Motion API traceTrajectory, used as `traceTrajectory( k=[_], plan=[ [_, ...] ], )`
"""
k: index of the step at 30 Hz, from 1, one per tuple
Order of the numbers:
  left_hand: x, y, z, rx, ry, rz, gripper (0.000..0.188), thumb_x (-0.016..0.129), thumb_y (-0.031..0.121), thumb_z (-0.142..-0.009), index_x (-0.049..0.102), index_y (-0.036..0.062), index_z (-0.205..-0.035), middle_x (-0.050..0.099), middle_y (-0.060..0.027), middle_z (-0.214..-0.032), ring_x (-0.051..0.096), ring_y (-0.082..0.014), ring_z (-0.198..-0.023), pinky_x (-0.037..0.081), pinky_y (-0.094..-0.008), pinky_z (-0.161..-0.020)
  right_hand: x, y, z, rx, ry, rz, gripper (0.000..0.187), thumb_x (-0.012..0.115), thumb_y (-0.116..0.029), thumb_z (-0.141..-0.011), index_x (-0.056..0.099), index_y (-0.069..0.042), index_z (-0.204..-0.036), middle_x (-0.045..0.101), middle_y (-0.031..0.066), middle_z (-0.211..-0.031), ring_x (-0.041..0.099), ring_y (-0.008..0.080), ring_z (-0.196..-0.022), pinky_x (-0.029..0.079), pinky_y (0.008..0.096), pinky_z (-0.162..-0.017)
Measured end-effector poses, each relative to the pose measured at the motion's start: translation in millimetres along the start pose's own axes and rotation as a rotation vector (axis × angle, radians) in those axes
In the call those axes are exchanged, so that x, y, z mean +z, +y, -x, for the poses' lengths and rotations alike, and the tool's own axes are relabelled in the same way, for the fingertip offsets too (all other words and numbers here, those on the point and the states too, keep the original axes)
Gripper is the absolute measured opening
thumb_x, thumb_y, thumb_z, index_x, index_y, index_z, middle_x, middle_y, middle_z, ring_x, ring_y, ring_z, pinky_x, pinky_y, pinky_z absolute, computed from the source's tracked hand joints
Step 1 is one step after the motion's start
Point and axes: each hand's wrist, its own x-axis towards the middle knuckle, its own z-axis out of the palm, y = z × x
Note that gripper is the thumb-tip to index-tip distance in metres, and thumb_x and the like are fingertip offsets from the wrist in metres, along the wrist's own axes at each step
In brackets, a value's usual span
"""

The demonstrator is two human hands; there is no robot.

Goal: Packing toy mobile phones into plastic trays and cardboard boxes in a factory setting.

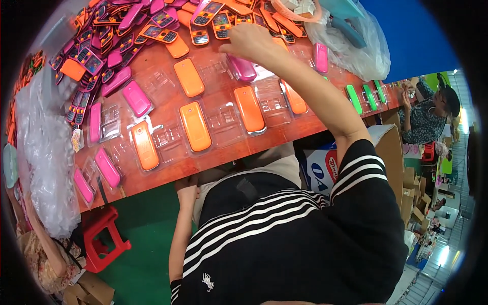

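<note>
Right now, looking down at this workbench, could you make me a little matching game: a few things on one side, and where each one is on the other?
Things:
1. right hand
2. left hand
3. red stool
4. green toy phones

Places:
A. on the green floor beside the table
B. at the table's far right end
C. below the table's near edge, by the lap
D. stretched over the table, beside a pink toy phone

Pairs: 1-D, 2-C, 3-A, 4-B
</note>
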Motion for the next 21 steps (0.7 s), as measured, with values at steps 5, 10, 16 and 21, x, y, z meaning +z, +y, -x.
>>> traceTrajectory(
  k=[5, 10, 16, 21],
  plan=[
    [-2.8, -0.3, 1.9, -0.021, 0.023, 0.030, 0.025, 0.060, 0.024, -0.083, 0.060, 0.0028, -0.097, 0.053, -0.0036, -0.057, 0.044, -0.0076, -0.038, 0.033, -0.0230, -0.032, -4.3, 11.1, 23.8, 0.080, -0.077, -0.096, 0.042, 0.061, -0.045, -0.076, 0.063, -0.004, -0.085, 0.064, 0.0140, -0.076, 0.062, 0.0314, -0.074, 0.048, 0.0408, -0.067],
    [-4.5, -5.5, -3.3, -0.059, -0.004, 0.007, 0.027, 0.060, 0.025, -0.083, 0.059, 0.0026, -0.098, 0.051, -0.0035, -0.055, 0.044, -0.0082, -0.038, 0.033, -0.0236, -0.032, 37.6, 12.8, 60.1, -0.018, 0.058, -0.200, 0.031, 0.059, -0.032, -0.078, 0.062, -0.004, -0.093, 0.062, 0.0127, -0.089, 0.060, 0.0290, -0.083, 0.047, 0.0396, -0.071],
    [-1.5, -6.7, 1.5, -0.043, 0.044, 0.044, 0.027, 0.059, 0.026, -0.083, 0.060, 0.0021, -0.096, 0.051, -0.0037, -0.054, 0.044, -0.0090, -0.037, 0.034, -0.0247, -0.032, 35.2, 13.5, 71.7, -0.058, 0.152, -0.358, 0.028, 0.058, -0.024, -0.080, 0.063, -0.002, -0.096, 0.063, 0.0135, -0.086, 0.060, 0.0288, -0.078, 0.047, 0.0374, -0.071],
    [-5.9, -0.6, 11.9, 0.019, 0.074, -0.035, 0.031, 0.060, 0.031, -0.083, 0.062, 0.0017, -0.075, 0.048, -0.0041, -0.044, 0.045, -0.0118, -0.036, 0.035, -0.0278, -0.034, 1.3, -11.7, 111.3, 0.082, -0.043, -0.589, 0.030, 0.060, -0.024, -0.082, 0.061, -0.003, -0.104, 0.064, 0.0131, -0.084, 0.061, 0.0195, -0.068, 0.047, 0.0312, -0.063]
  ],
)
